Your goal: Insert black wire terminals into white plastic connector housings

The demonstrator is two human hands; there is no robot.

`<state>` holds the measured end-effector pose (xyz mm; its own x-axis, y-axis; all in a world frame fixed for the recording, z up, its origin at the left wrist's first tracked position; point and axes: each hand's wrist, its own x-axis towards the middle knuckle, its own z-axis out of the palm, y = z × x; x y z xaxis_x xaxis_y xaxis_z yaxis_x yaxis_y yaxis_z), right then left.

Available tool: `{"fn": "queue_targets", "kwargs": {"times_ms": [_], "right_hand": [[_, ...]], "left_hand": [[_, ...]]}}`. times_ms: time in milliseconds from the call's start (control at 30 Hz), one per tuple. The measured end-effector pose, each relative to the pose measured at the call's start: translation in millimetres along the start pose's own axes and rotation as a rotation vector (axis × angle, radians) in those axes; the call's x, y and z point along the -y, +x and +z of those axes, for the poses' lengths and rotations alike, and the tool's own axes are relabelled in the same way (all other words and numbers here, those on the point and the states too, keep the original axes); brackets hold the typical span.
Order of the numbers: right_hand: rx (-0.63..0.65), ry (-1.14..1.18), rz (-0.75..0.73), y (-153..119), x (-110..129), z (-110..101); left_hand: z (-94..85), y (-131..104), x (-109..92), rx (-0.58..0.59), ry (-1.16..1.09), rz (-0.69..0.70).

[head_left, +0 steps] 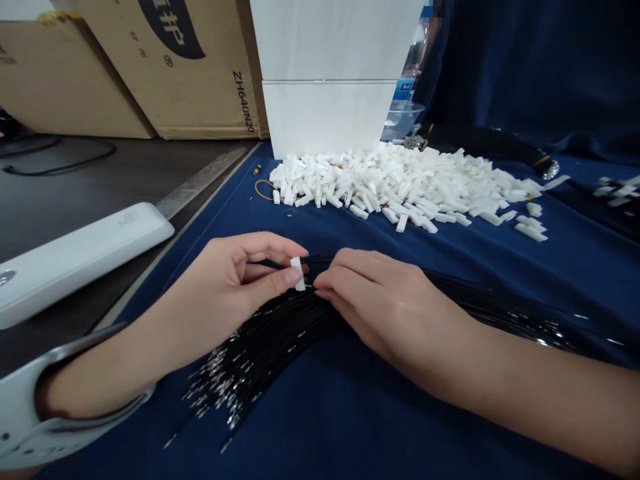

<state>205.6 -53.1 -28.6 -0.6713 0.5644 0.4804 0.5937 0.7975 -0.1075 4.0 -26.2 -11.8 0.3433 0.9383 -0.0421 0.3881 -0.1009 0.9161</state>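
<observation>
My left hand point(245, 273) pinches a small white plastic connector housing point(299, 280) between thumb and fingers. Close beside it, the fingertips of my right hand point(385, 293) are pressed together on a thin wire, whose pale metal tip points toward the housing. Whether that tip has entered the housing cannot be made out. Under both hands lies a bundle of black wires point(285, 333), its metal-tipped ends fanned out at the lower left. Beyond my hands is a loose pile of white connector housings point(400, 180).
A white panel or box point(327, 120) stands behind the pile. Cardboard boxes point(200, 100) are at the back left. A long white device point(85, 260) lies on the dark table point(45, 193), beside the blue cloth point(360, 413). More tied black wires point(480, 143) lie at the back right.
</observation>
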Motion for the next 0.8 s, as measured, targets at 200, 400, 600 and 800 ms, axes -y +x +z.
{"fn": "queue_targets", "kwargs": {"times_ms": [200,400,600,800], "right_hand": [[-0.019,-0.07,-0.03,4,3,-6],[-0.021,-0.08,-0.108,6,3,-3],[-0.084,-0.043,-0.133,6,1,4],[-0.094,-0.049,-0.123,8,2,6]], "left_hand": [[4.0,-2,-3,-0.013,0.043,0.049],[9.9,-3,-4,-0.044,0.003,0.068],[11.4,-5,-5,-0.042,-0.061,0.027],[11.5,-5,-7,-0.019,-0.073,0.029]]}}
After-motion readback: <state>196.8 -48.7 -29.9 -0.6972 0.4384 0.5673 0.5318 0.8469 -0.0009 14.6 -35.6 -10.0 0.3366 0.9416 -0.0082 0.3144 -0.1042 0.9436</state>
